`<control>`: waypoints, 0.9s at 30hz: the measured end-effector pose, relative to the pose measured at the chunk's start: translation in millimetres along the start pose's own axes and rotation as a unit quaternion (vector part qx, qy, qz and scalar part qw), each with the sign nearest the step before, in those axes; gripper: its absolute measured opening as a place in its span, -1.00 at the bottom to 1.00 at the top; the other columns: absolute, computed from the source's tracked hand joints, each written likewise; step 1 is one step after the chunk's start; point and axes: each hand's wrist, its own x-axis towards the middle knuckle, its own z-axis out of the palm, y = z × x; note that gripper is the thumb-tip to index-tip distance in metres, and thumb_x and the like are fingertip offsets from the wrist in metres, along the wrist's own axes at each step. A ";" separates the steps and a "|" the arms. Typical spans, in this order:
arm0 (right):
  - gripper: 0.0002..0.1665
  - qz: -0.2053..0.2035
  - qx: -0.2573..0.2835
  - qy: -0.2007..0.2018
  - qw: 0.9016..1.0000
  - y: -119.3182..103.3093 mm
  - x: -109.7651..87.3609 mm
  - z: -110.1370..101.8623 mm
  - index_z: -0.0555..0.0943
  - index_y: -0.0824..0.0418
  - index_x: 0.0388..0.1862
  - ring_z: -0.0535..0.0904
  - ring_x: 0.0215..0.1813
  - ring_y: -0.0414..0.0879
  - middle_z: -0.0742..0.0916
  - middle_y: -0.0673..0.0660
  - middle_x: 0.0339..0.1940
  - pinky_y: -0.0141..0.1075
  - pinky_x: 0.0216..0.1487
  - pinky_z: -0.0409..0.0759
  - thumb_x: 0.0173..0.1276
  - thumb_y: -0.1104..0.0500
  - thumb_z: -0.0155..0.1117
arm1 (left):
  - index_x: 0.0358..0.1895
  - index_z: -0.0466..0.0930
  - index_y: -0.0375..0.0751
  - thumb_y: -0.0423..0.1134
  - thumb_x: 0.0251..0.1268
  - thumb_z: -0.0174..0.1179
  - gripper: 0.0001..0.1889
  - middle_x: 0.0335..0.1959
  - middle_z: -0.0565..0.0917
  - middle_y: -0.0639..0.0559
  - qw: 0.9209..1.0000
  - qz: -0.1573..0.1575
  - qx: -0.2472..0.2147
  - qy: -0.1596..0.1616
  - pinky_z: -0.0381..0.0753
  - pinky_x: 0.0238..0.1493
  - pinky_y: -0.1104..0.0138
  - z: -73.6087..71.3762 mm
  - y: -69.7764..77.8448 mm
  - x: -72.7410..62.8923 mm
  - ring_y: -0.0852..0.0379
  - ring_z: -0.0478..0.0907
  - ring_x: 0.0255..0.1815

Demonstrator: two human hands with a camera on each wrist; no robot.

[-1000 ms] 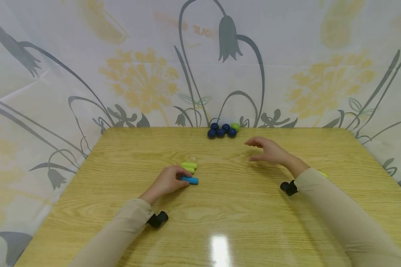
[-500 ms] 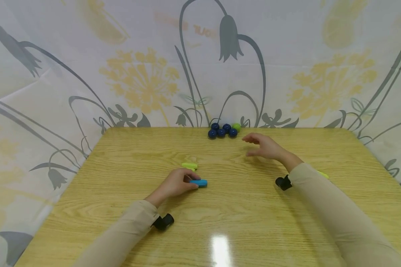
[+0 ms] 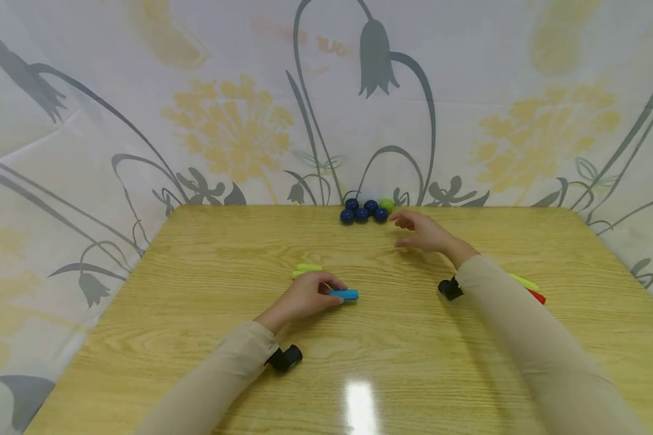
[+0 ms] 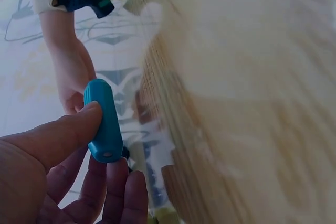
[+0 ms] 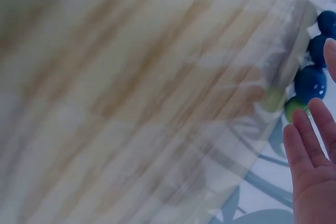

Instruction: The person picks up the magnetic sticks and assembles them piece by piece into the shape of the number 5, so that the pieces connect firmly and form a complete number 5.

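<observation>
My left hand [image 3: 309, 294] pinches a short, blue, faceted marker [image 3: 349, 295] between thumb and fingers, low over the table. In the left wrist view the thumb lies along the side of the blue marker [image 4: 106, 129], with fingertips at its near end. My right hand [image 3: 421, 231] is raised near the back, thumb and fingers apart and nothing between them. Its fingertips are beside several glossy dark blue balls [image 3: 361, 215] and a green ball [image 3: 387, 206]. The right wrist view shows the straight fingers in front of the blue balls [image 5: 311, 84].
Lime-yellow sticks [image 3: 308, 267] lie behind my left hand, partly hidden by it. A yellow stick [image 3: 524, 281] and a red stick [image 3: 537, 296] show past my right sleeve. A patterned cloth [image 3: 239, 121] hangs along the back edge of the wooden table [image 3: 392, 356].
My left hand has carried the blue marker to the right. My right hand has moved slightly back and left, toward the balls, and the red stick has come into sight past the sleeve.
</observation>
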 end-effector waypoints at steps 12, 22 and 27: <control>-0.26 0.037 -0.010 0.003 0.999 6.4 21.1 4.2 0.24 0.40 0.31 0.35 0.18 0.32 0.44 0.47 0.12 0.08 0.21 0.29 0.19 0.34 0.33 | -0.12 0.67 -0.15 -0.28 0.18 0.29 -0.80 -0.21 0.63 0.09 0.999 0.025 -0.007 -0.035 0.50 -0.23 0.39 16.8 11.4 16.1 0.22 0.50 -0.28; -0.25 0.031 -0.045 -0.003 0.998 2.7 34.2 5.8 0.22 0.41 0.33 0.39 0.12 0.29 0.48 0.47 0.07 0.08 0.15 0.35 0.21 0.34 0.30 | -0.11 0.67 -0.11 -0.25 0.19 0.28 -0.80 -0.23 0.62 0.13 0.999 0.017 0.014 -0.049 0.50 -0.22 0.39 23.4 17.9 26.1 0.23 0.51 -0.27; -0.49 0.036 -0.027 0.007 0.999 0.2 33.2 1.6 0.35 0.44 0.16 0.34 0.17 0.29 0.42 0.43 0.13 0.07 0.16 0.34 0.24 0.35 0.24 | -0.10 0.67 -0.12 -0.26 0.20 0.28 -0.80 -0.22 0.62 0.12 0.998 0.014 0.019 -0.051 0.50 -0.21 0.39 23.6 18.0 27.6 0.23 0.51 -0.26</control>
